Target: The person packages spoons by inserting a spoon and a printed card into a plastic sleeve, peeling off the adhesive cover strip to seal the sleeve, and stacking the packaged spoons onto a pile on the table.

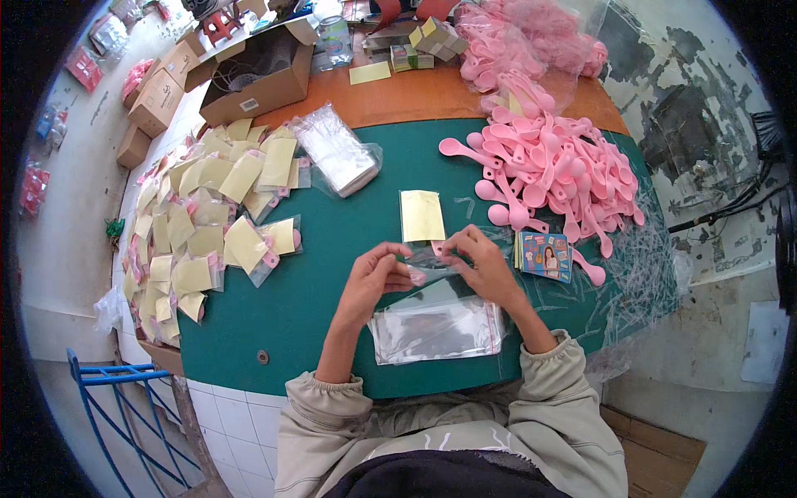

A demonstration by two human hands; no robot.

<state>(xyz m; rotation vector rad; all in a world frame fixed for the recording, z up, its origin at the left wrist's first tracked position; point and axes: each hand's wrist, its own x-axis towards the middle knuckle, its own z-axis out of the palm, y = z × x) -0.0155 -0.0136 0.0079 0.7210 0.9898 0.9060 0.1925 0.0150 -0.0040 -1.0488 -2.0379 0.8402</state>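
Observation:
My left hand [375,280] and my right hand [488,270] meet at the middle of the green table mat. Their fingers pinch the near end of a clear plastic bag [430,264] from either side. Beyond my fingertips a pale yellow card [422,216] lies flat at the far end of this bag. A bit of a pink spoon [437,247] shows below the card; the rest of it is hidden. Close to my wrists lies a stack of empty clear bags [437,330]. Right of my right hand sits a stack of printed cards [545,256].
A big heap of pink spoons [548,166] covers the right side. Bagged spoons with yellow cards [199,216] pile up at left. More clear bags [339,153] lie behind, near an open cardboard box [257,79]. Plastic scraps [635,282] litter the right edge. A blue metal frame [124,373] stands left.

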